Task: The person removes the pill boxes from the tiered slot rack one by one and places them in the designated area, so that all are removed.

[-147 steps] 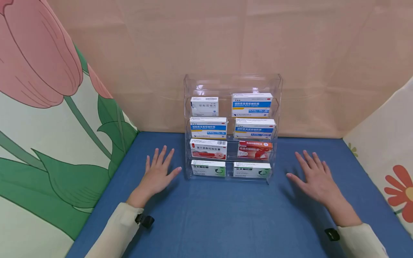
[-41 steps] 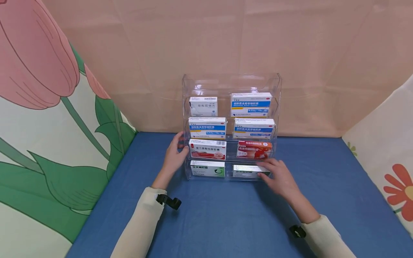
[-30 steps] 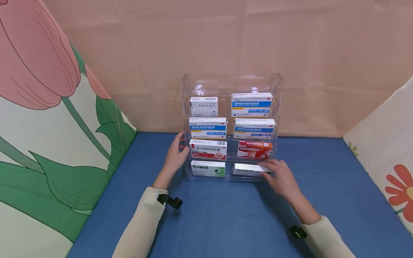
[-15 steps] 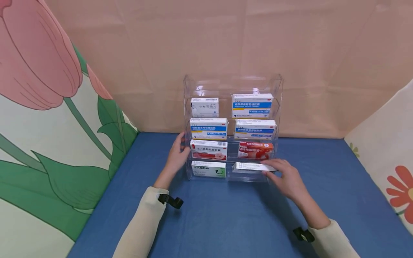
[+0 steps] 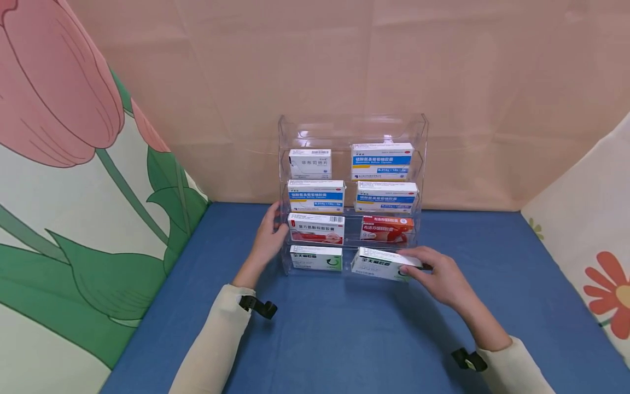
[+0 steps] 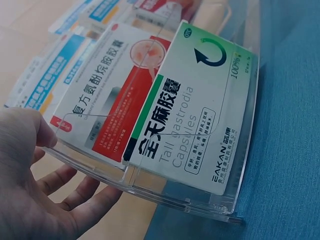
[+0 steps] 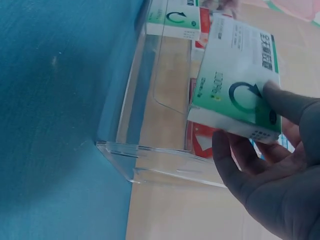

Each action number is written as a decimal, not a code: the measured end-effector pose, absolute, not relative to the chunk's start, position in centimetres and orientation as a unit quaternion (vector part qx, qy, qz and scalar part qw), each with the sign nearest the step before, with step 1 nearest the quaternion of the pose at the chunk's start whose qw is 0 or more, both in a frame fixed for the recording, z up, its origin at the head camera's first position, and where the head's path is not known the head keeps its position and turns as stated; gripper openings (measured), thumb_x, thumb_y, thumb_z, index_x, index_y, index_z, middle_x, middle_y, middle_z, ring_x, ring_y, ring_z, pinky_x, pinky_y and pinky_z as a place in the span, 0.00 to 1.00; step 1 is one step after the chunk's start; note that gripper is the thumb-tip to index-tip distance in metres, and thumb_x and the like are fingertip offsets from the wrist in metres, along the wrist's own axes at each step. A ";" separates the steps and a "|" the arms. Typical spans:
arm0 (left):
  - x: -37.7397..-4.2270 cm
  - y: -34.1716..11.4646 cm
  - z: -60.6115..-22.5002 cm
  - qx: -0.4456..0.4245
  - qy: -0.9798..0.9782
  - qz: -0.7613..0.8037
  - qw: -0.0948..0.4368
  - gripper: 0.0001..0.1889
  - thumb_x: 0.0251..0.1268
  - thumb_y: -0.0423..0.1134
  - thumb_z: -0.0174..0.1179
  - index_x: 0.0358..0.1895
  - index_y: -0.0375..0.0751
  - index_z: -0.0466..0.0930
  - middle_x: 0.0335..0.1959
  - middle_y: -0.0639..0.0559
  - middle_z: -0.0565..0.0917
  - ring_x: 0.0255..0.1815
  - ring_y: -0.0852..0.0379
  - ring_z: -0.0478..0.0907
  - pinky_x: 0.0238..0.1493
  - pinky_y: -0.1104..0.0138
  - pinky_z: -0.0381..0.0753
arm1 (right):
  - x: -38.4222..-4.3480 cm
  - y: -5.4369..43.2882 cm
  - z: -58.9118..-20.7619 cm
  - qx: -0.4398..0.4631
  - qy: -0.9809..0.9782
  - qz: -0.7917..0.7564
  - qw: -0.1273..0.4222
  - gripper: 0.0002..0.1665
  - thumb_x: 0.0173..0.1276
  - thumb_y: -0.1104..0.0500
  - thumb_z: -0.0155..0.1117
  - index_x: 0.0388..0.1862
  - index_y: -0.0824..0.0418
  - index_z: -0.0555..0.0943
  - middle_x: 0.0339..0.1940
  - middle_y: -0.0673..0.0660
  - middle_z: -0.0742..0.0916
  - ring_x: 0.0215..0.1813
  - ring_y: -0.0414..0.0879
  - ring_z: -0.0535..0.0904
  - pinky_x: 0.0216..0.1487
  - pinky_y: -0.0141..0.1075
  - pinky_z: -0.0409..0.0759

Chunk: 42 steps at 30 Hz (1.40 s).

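A clear acrylic display rack (image 5: 351, 125) stands on the blue table, with medicine boxes on its tiers. My left hand (image 5: 268, 241) grips the rack's left side; in the left wrist view the thumb (image 6: 42, 131) lies at the front edge and the other fingers show beyond the side panel. With my right hand (image 5: 443, 276) I pinch the right end of a green-and-white medicine box (image 5: 378, 264), thumb on its printed face. The box is slanted and out in front of the bottom right slot, as the right wrist view (image 7: 235, 75) shows.
Another green-and-white box (image 5: 316, 258) sits at bottom left. Above it is a red-and-white box (image 5: 316, 229), with a red box (image 5: 386, 229) to its right. Blue-striped boxes (image 5: 383, 161) and a plain white box (image 5: 310, 164) fill the upper tiers. A tan cloth (image 5: 492, 109) hangs behind.
Both hands have come from the table to the rack. The right hand has drawn the green-and-white box up and forward out of the bottom right slot; the left hand stays at the rack's side.
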State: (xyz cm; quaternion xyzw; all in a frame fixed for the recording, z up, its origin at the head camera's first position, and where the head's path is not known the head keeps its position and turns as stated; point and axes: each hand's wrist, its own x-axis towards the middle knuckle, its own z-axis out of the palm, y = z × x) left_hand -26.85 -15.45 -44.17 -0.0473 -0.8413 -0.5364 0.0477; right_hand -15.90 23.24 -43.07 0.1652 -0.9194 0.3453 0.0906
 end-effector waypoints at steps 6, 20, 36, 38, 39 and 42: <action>-26.9 -15.5 -44.2 -0.049 -0.841 -0.536 0.051 0.36 0.71 0.36 0.50 0.81 0.50 0.52 0.73 0.40 0.65 0.62 0.40 0.71 0.58 0.45 0.73 | -16.0 23.4 -43.5 0.178 -0.913 0.366 0.033 0.21 0.65 0.58 0.73 0.57 0.54 0.86 0.50 0.55 0.86 0.45 0.48 0.80 0.41 0.36 0.82; -26.8 -15.6 -44.4 -0.050 -0.845 -0.530 0.057 0.35 0.70 0.37 0.50 0.80 0.51 0.54 0.70 0.40 0.66 0.58 0.42 0.70 0.53 0.48 0.74 | -16.4 24.5 -45.0 0.180 -0.885 0.422 -0.079 0.20 0.69 0.50 0.69 0.58 0.55 0.84 0.50 0.57 0.86 0.43 0.48 0.80 0.39 0.37 0.80; -27.1 -15.5 -44.4 -0.058 -0.838 -0.541 0.045 0.37 0.70 0.36 0.49 0.81 0.49 0.51 0.72 0.39 0.64 0.61 0.40 0.71 0.56 0.46 0.74 | -17.2 25.3 -46.6 0.165 -0.860 0.450 -0.173 0.21 0.71 0.49 0.67 0.59 0.55 0.84 0.55 0.57 0.85 0.53 0.53 0.76 0.48 0.43 0.78; -27.1 -15.5 -44.3 -0.059 -0.840 -0.538 0.045 0.37 0.70 0.36 0.49 0.81 0.48 0.51 0.72 0.39 0.64 0.61 0.40 0.71 0.57 0.46 0.73 | -17.2 25.3 -46.8 0.165 -0.857 0.453 -0.183 0.20 0.71 0.48 0.66 0.58 0.53 0.84 0.55 0.57 0.85 0.53 0.53 0.76 0.49 0.42 0.78; -27.1 -15.6 -44.3 -0.060 -0.841 -0.536 0.045 0.37 0.70 0.37 0.49 0.81 0.48 0.51 0.73 0.39 0.64 0.61 0.40 0.71 0.58 0.46 0.73 | -17.2 25.3 -46.9 0.166 -0.855 0.454 -0.188 0.20 0.71 0.48 0.66 0.58 0.53 0.85 0.55 0.56 0.85 0.53 0.54 0.76 0.49 0.41 0.78; -27.0 -15.6 -44.3 -0.062 -0.843 -0.532 0.046 0.36 0.70 0.37 0.49 0.81 0.48 0.52 0.72 0.39 0.64 0.62 0.39 0.70 0.58 0.45 0.73 | -17.2 25.4 -47.3 0.168 -0.849 0.460 -0.200 0.20 0.72 0.49 0.66 0.58 0.53 0.84 0.55 0.57 0.85 0.53 0.54 0.75 0.49 0.41 0.78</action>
